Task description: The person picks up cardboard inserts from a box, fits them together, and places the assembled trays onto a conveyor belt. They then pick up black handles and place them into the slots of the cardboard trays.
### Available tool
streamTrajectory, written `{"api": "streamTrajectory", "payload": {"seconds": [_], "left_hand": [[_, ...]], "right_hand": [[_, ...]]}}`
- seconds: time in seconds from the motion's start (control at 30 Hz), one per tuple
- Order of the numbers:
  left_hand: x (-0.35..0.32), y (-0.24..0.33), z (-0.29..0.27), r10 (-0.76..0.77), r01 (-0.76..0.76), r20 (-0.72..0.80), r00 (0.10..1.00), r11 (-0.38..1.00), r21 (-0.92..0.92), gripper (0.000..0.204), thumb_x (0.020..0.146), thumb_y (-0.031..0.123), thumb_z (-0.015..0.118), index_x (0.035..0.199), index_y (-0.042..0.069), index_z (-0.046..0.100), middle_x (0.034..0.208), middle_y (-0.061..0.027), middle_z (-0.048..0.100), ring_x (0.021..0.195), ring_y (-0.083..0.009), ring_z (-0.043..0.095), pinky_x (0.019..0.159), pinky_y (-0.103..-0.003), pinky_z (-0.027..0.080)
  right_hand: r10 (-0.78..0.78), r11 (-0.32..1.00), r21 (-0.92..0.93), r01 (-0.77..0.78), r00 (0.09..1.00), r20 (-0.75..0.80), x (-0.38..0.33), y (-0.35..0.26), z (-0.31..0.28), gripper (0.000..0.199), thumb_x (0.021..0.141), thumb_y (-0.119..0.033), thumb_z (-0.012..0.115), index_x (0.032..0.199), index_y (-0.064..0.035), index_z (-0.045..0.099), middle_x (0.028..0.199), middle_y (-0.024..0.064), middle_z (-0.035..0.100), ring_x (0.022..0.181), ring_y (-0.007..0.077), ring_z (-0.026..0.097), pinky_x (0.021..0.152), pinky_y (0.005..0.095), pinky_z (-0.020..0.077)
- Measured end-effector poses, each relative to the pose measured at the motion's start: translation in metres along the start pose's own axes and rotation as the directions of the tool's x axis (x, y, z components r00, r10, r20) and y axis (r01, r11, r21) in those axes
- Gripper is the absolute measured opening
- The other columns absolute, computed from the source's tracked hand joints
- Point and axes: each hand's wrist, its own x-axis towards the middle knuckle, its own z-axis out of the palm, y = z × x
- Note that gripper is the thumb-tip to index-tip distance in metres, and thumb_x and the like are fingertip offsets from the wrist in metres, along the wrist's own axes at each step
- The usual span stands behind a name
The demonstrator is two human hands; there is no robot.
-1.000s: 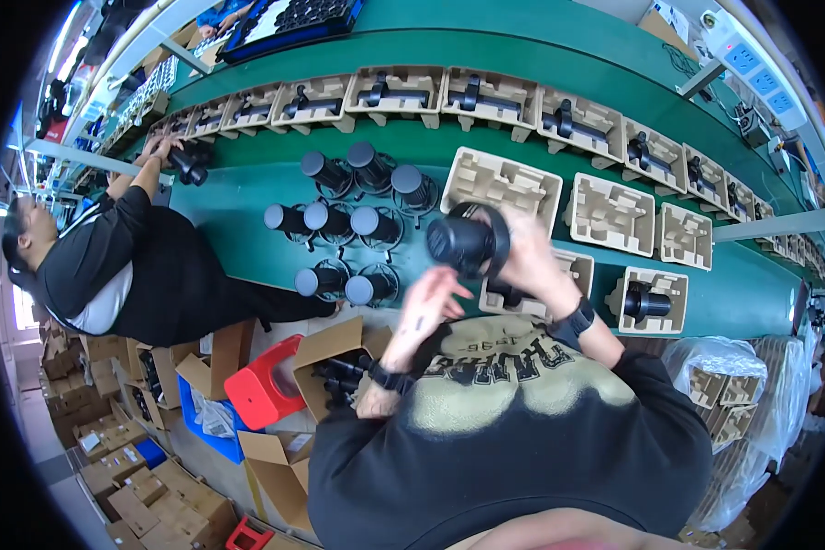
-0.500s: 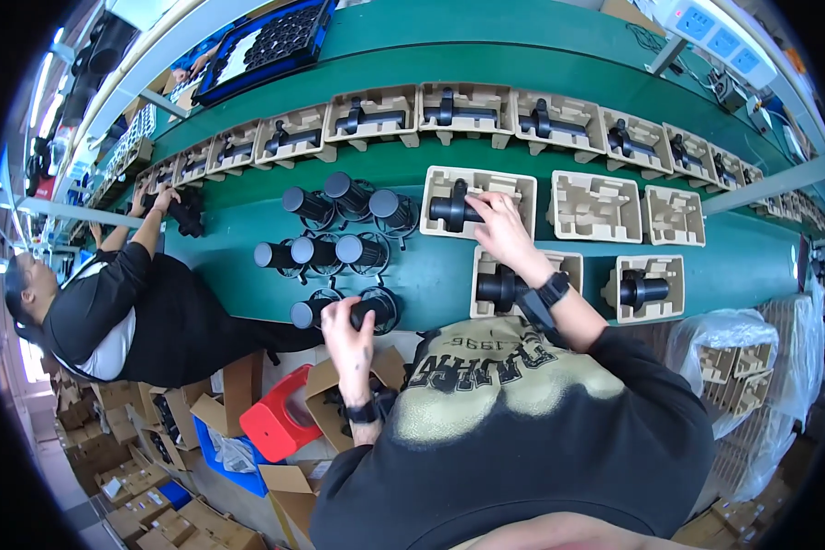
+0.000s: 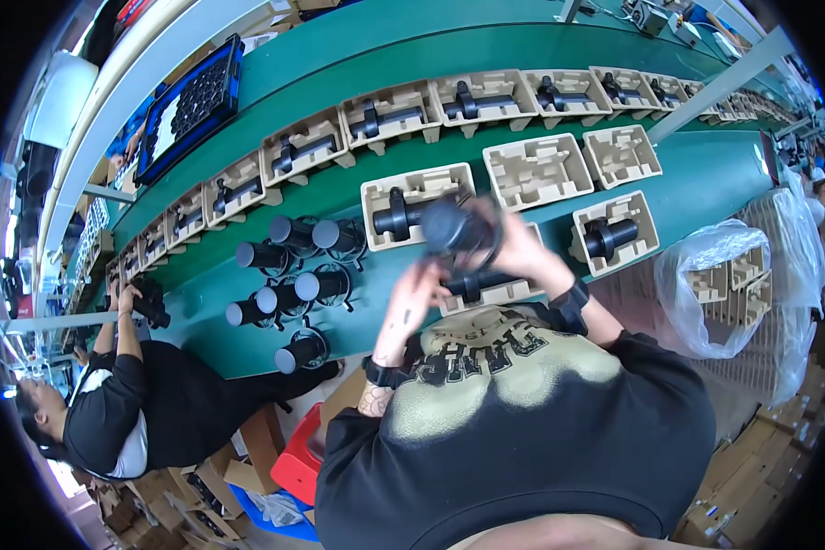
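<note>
Between my hands, above the trays, is a black cylinder [image 3: 445,227] with a ring-like frame, smeared by motion. My right hand [image 3: 521,249] grips its frame side from the right. My left hand [image 3: 415,295] has its fingers curled against its lower side; their exact hold is blurred. Behind it, a beige moulded tray [image 3: 372,197] carries a black tubular part [image 3: 394,218]. Partly hidden under my hands is another tray [image 3: 528,291] with a black part [image 3: 472,286]. Several similar black cylinders with frames [image 3: 324,284] stand on the green bench to the left.
Two beige trays without black parts [image 3: 538,174] sit at the back right; a filled one [image 3: 646,240] lies nearer. A row of filled trays [image 3: 390,103] runs along the back. A co-worker [image 3: 110,394] works at far left. Plastic-wrapped trays [image 3: 706,316] stand right; a red stool [image 3: 295,463] stands below.
My left hand has lifted a cylinder from the near end of the group and brought it rightward. My right hand has left the tray's part and come to the cylinder. The view has turned.
</note>
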Motion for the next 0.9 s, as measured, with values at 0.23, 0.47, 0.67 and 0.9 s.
{"api": "streamTrajectory", "payload": {"seconds": [0.23, 0.47, 0.67, 0.9], "left_hand": [[0.018, 0.012, -0.088, 0.331, -0.317, -0.577, 0.747, 0.94, 0.128, 0.032, 0.097, 0.027, 0.051, 0.118, 0.003, 0.055, 0.11, -0.0095, 0.063, 0.092, -0.0161, 0.062, 0.077, -0.029, 0.05], [0.011, 0.024, -0.11, 0.546, -0.174, -0.588, 0.597, 0.804, 0.569, 0.035, 0.091, 0.02, 0.059, 0.122, 0.003, 0.054, 0.121, -0.0145, 0.058, 0.103, -0.0242, 0.059, 0.089, -0.034, 0.048], [0.067, 0.013, -0.119, 0.668, 0.192, -0.414, 0.619, 0.382, 0.904, 0.039, 0.082, 0.012, 0.066, 0.12, 0.009, 0.058, 0.125, -0.0156, 0.051, 0.116, -0.0316, 0.048, 0.094, -0.04, 0.045], [0.053, 0.022, -0.117, 0.564, 0.248, -0.436, 0.702, 0.38, 0.891, 0.044, 0.076, 0.008, 0.069, 0.119, 0.012, 0.059, 0.115, -0.012, 0.054, 0.112, -0.0318, 0.047, 0.092, -0.042, 0.046]], "right_hand": [[-0.677, 0.41, -0.881, -0.234, 0.569, -0.466, 0.016, 0.091, -0.093, 0.051, 0.066, 0.004, 0.06, 0.116, -0.0055, 0.057, 0.127, 0.0113, 0.05, 0.122, 0.0366, 0.044, 0.107, 0.0471, 0.0311], [-0.495, 0.624, -0.781, 0.015, 0.781, -0.381, -0.004, 0.155, -0.079, 0.047, 0.071, -0.003, 0.061, 0.118, -0.0077, 0.059, 0.124, 0.012, 0.055, 0.121, 0.034, 0.046, 0.105, 0.045, 0.0338], [-0.468, 0.719, -0.691, -0.068, 0.689, -0.554, 0.051, 0.129, -0.051, 0.039, 0.081, -0.007, 0.058, 0.121, -0.0106, 0.058, 0.117, 0.0164, 0.059, 0.116, 0.033, 0.051, 0.102, 0.0454, 0.0371], [-0.037, 0.606, -0.695, -0.387, 0.859, -0.51, 0.082, 0.125, -0.041, 0.042, 0.081, -0.022, 0.06, 0.122, -0.0148, 0.059, 0.111, 0.0168, 0.061, 0.111, 0.0341, 0.053, 0.099, 0.0527, 0.0375]]}}
